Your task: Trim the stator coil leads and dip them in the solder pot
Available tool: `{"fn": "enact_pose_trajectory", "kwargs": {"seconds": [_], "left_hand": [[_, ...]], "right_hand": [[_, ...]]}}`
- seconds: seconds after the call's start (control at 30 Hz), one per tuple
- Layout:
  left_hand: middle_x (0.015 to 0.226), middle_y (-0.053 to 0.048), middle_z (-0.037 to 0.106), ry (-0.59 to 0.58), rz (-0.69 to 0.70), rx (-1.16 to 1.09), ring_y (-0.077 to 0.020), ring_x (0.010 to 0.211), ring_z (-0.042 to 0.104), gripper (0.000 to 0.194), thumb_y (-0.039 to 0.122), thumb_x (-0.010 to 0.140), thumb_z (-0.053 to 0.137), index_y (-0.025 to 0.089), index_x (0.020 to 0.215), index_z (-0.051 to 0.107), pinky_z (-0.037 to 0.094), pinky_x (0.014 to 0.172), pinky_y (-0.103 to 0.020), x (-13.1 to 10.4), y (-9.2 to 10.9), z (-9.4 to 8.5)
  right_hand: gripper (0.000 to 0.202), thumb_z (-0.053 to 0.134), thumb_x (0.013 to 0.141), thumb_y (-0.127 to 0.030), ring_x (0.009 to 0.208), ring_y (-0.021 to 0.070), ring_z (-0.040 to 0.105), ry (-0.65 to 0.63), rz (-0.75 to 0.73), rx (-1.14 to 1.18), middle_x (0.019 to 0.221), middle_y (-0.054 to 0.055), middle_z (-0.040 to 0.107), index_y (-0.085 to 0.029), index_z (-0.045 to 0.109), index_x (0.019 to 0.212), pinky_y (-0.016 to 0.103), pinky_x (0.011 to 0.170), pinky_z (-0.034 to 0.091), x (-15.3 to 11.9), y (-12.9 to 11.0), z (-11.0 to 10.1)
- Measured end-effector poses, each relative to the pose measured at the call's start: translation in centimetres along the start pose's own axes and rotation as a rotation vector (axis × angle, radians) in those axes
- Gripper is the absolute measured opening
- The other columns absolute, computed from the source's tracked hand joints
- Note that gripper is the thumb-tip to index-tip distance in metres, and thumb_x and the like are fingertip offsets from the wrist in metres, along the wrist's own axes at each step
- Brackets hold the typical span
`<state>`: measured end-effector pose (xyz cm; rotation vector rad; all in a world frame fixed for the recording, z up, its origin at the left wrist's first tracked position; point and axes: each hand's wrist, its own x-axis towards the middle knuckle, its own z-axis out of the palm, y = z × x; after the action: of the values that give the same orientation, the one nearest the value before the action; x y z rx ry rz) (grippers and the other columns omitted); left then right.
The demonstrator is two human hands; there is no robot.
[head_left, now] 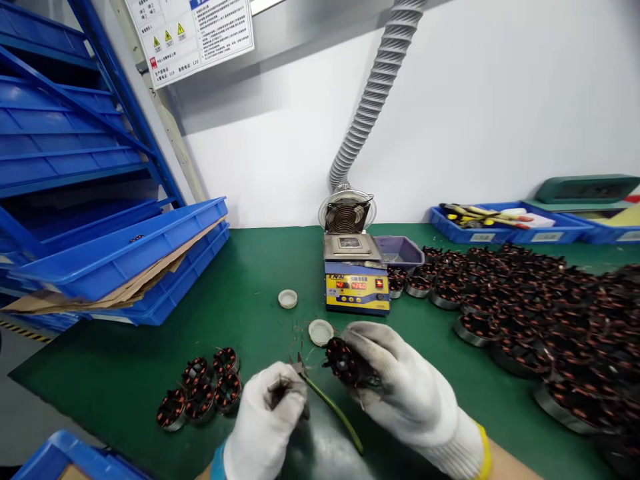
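White gloves cover both hands. My right hand grips a round black and copper wound part above the green table. To its left, my left hand is closed, its fingertips dark; what they hold, if anything, is too small to tell. Cutters with a green handle lie between the hands, jaws near the left fingertips. Just behind the held part is a small white dish, with another dish farther back. Several wound parts stand left of my left hand.
A yellow and blue heating unit stands at the back under a grey hose. Many wound parts cover the right side. Blue trays are stacked at left; a tool bin sits at the back right.
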<state>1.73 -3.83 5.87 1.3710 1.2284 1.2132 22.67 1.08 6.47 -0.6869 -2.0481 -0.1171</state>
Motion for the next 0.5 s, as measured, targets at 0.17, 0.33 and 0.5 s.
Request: {"fn": "enact_pose_trajectory", "kwargs": {"seconds": [0.17,0.33,0.5], "left_hand": [[0.065,0.002,0.051,0.013,-0.027,0.002,-0.0133,0.062,0.044,0.035,0.049,0.082,0.066,0.018,0.07,0.054,0.038,0.059,-0.024,0.5,0.2,0.4],[0.059,0.003,0.048,-0.009,-0.093,0.001,-0.0112,0.055,0.042,0.028,0.034,0.079,0.067,0.019,0.063,0.051,0.038,0.054,-0.022,0.1,-0.4,1.3],[0.058,0.0,0.055,0.004,-0.085,-0.248,-0.0117,0.047,0.049,0.043,0.053,0.079,0.071,0.018,0.062,0.053,0.041,0.047,-0.024,-0.4,0.3,0.4]], "right_hand": [[0.064,0.049,0.072,-0.005,0.103,0.0235,0.066,-0.052,-0.02,-0.017,0.11,0.013,0.063,-0.021,0.047,0.134,0.03,0.079,0.061,0.0,-0.6,0.0],[0.057,0.049,0.073,-0.004,0.097,0.0223,0.067,-0.054,-0.03,-0.019,0.106,0.012,0.063,-0.021,0.048,0.128,0.028,0.073,0.061,0.1,-0.9,0.3],[0.055,0.053,0.069,-0.01,0.108,0.0274,0.064,-0.023,0.041,-0.128,0.119,0.015,0.061,-0.022,0.048,0.122,0.039,0.085,0.059,-0.7,0.7,-0.3]]}}
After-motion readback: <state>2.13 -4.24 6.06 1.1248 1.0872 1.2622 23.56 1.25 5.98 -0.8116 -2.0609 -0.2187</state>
